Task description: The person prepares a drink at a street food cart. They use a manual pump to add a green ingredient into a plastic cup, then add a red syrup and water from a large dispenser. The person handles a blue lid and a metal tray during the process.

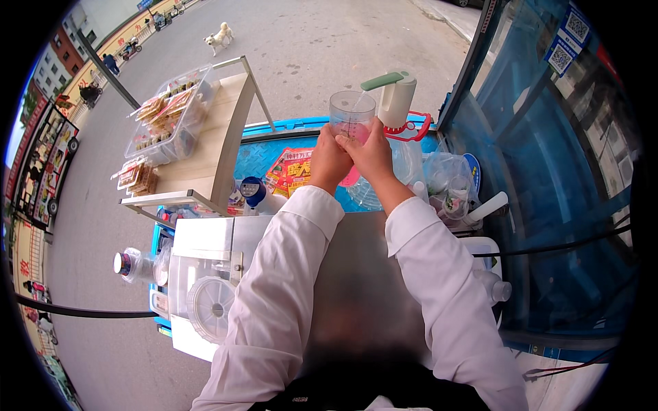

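Both hands reach forward together around a clear plastic measuring cup (352, 104) with dark markings on its side. My left hand (330, 159) wraps its left side, and my right hand (372, 154) closes on the right with its thumb across the front. Over the cup's rim extends the green spout of a pump dispenser (396, 101) with a cream body. A thin pale streak drops from the spout into the cup; whether it is liquid or a tube I cannot tell. Something pink shows through and below the cup, partly hidden by my hands.
A red-handled clear container (408, 154) stands below the dispenser. Bagged plastic cups (452, 188) lie to its right. On the left, a shelf (223, 147) carries a clear bin (171, 113) of packaged food. A steel counter (363, 274) lies beneath my arms; a blue glazed panel (548, 205) rises right.
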Motion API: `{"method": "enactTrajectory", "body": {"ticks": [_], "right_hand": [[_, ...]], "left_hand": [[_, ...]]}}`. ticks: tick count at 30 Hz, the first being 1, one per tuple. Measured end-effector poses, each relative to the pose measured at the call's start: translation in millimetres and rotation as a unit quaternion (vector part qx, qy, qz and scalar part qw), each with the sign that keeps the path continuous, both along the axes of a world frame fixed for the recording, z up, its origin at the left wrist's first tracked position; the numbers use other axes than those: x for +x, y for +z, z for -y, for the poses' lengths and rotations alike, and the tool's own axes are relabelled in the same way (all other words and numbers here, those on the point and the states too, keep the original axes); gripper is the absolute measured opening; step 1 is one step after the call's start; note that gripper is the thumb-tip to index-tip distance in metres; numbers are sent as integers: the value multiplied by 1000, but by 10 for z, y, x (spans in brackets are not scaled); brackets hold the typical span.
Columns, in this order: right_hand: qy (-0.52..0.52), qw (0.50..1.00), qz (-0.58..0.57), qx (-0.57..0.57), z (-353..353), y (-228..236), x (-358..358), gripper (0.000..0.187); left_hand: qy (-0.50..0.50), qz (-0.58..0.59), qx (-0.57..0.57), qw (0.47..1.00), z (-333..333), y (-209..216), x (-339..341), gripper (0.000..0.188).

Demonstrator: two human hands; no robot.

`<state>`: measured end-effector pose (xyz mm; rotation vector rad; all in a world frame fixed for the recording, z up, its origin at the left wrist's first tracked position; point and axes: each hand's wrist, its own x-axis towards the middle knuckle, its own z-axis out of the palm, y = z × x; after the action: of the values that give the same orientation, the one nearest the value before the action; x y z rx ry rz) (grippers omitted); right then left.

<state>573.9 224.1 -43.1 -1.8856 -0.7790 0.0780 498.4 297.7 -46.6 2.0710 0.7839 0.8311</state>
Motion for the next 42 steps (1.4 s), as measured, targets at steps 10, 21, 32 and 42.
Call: {"method": "enactTrajectory", "body": {"ticks": [10,21,32,42], "right_hand": [[-15,999,32,5,-8,-43,12,80],[-2,1000,12,-7,-3,-1,-4,89],[-7,1000,26,-5,-14,-15,0,83],[6,1000,3,0,-8,-6,-9,88]], "left_hand": [[-1,2,0,1000,-5,-19,14,50],[-3,8,0,1000,-20,-32,9,50],[-1,-7,-4,1000,-29,-29,7,53],[-2,-4,-10,1000,-12,-5,-7,48]]}}
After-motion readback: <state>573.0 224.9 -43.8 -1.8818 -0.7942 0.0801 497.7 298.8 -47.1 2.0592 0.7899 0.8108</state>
